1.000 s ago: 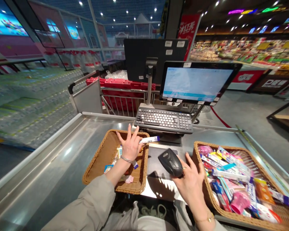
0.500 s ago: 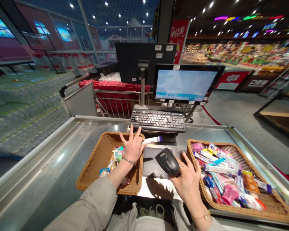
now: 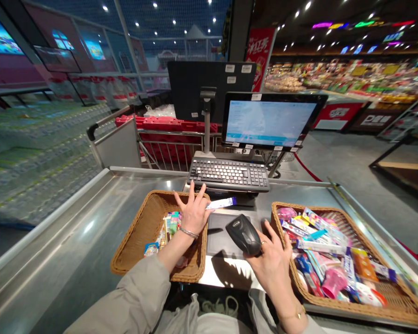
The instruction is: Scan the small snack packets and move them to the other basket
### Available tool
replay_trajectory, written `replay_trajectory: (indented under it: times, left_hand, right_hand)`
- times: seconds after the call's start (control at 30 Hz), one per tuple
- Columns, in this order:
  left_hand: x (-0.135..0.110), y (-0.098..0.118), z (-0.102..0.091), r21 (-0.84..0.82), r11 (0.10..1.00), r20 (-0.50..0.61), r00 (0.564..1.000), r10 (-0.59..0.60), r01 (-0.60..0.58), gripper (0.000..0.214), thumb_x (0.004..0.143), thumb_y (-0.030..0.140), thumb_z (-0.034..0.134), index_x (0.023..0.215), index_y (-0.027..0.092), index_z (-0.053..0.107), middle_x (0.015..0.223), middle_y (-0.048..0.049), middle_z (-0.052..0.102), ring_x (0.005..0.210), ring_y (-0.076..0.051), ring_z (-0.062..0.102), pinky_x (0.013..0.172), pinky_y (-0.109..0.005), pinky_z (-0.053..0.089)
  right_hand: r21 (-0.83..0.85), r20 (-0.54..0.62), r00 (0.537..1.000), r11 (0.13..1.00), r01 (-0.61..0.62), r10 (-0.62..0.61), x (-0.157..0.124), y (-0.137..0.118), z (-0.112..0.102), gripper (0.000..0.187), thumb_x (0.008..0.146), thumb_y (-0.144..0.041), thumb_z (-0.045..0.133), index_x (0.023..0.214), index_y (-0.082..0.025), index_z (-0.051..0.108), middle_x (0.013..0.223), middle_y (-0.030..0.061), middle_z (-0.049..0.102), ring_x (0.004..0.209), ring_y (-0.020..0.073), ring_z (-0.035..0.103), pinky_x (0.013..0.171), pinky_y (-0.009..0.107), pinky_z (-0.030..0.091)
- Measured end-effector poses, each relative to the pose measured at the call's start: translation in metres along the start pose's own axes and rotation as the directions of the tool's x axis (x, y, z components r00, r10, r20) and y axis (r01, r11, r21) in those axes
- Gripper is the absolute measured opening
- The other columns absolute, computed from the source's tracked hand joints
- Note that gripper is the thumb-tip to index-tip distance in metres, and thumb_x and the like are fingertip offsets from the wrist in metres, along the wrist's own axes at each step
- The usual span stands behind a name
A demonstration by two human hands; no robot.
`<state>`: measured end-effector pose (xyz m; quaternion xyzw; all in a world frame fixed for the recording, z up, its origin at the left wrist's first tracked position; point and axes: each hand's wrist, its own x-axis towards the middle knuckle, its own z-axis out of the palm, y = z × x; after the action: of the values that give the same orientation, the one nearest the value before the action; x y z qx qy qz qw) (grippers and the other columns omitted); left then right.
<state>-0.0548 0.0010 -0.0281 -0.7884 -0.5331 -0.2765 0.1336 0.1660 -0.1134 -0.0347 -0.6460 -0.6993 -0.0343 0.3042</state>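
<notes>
My left hand (image 3: 194, 214) is over the right rim of the left wicker basket (image 3: 127, 246), pinching a slim white packet with a purple end (image 3: 223, 203) between thumb and finger, its other fingers spread. Several small packaged items (image 3: 170, 222) lie inside that basket, partly behind my forearm. My right hand (image 3: 272, 260) grips a black handheld barcode scanner (image 3: 244, 235), whose head points up and left toward the packet. Close to the right hand, another wicker basket (image 3: 334, 306) holds many colourful packets, among them a pink plastic item (image 3: 333, 282) and an orange one (image 3: 364, 266).
A black keyboard (image 3: 230, 174) stands behind the hands, with a lit monitor (image 3: 270, 121) and a dark screen back (image 3: 209, 88) beyond it. The metal counter (image 3: 90, 218) has raised edges. Past it are a shopping trolley (image 3: 163, 148) and stacked bottles (image 3: 28, 153) on the left.
Almost nothing differs. The whole view has shifted very slightly, while both hands keep the same hold on the packet and the scanner.
</notes>
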Motion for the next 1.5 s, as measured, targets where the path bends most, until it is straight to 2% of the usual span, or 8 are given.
replay_trajectory:
  times: [0.2, 0.7, 0.97, 1.23, 1.5]
  left_hand:
    - [0.003, 0.003, -0.001, 0.021, 1.000, -0.005, 1.000, -0.013, 0.013, 0.011, 0.084, 0.033, 0.065, 0.083, 0.022, 0.063, 0.147, -0.0047, 0.049, 0.146, -0.038, 0.022, 0.105, -0.074, -0.022]
    - [0.006, 0.010, 0.001, -0.005, 1.000, -0.005, 1.000, -0.028, 0.028, 0.009, 0.083, 0.031, 0.067, 0.083, 0.022, 0.064, 0.147, -0.0058, 0.048, 0.146, -0.038, 0.022, 0.106, -0.075, -0.017]
    - [0.008, 0.015, -0.002, -0.036, 0.999, 0.000, 1.000, -0.027, 0.027, 0.010, 0.085, 0.032, 0.065, 0.084, 0.022, 0.064, 0.147, -0.0054, 0.048, 0.146, -0.038, 0.020, 0.106, -0.076, -0.016]
    - [0.012, 0.028, -0.002, -0.053, 0.999, 0.008, 1.000, 0.003, -0.003, 0.011, 0.084, 0.033, 0.065, 0.083, 0.022, 0.064, 0.147, -0.0053, 0.049, 0.146, -0.039, 0.020, 0.106, -0.075, -0.016]
    - [0.019, 0.052, 0.005, -0.087, 0.995, 0.001, 0.998, 0.057, -0.056, 0.012, 0.084, 0.033, 0.066, 0.083, 0.022, 0.063, 0.147, -0.0042, 0.048, 0.146, -0.038, 0.019, 0.106, -0.076, -0.015]
  right_hand:
    - [-0.002, -0.009, 1.000, 1.000, 0.016, -0.016, 0.000, 0.003, 0.001, 0.028, 0.073, -0.029, 0.064, 0.100, -0.023, 0.069, 0.113, 0.0038, 0.073, 0.130, 0.0319, 0.048, 0.113, 0.061, 0.015]
    - [0.023, 0.039, 0.999, 0.999, -0.030, 0.029, 0.006, -0.001, -0.010, 0.008, 0.071, -0.028, 0.065, 0.076, -0.024, 0.069, 0.104, 0.0029, 0.075, 0.128, 0.0313, 0.051, 0.114, 0.059, 0.013]
    - [-0.077, 0.060, 0.997, 0.996, -0.037, 0.042, 0.005, 0.006, -0.012, 0.028, 0.075, -0.027, 0.059, 0.101, -0.024, 0.068, 0.130, 0.0013, 0.065, 0.137, 0.0321, 0.040, 0.113, 0.061, 0.014]
    - [-0.117, 0.039, 0.996, 0.990, -0.078, 0.083, -0.001, 0.016, -0.014, 0.029, 0.074, -0.024, 0.059, 0.101, -0.022, 0.067, 0.135, 0.0032, 0.061, 0.140, 0.0329, 0.035, 0.113, 0.062, 0.014]
    - [-0.161, -0.008, 0.987, 0.974, -0.157, 0.158, -0.012, 0.031, -0.025, 0.029, 0.075, -0.028, 0.059, 0.102, -0.023, 0.068, 0.136, 0.0033, 0.060, 0.143, 0.0336, 0.030, 0.114, 0.061, 0.015]
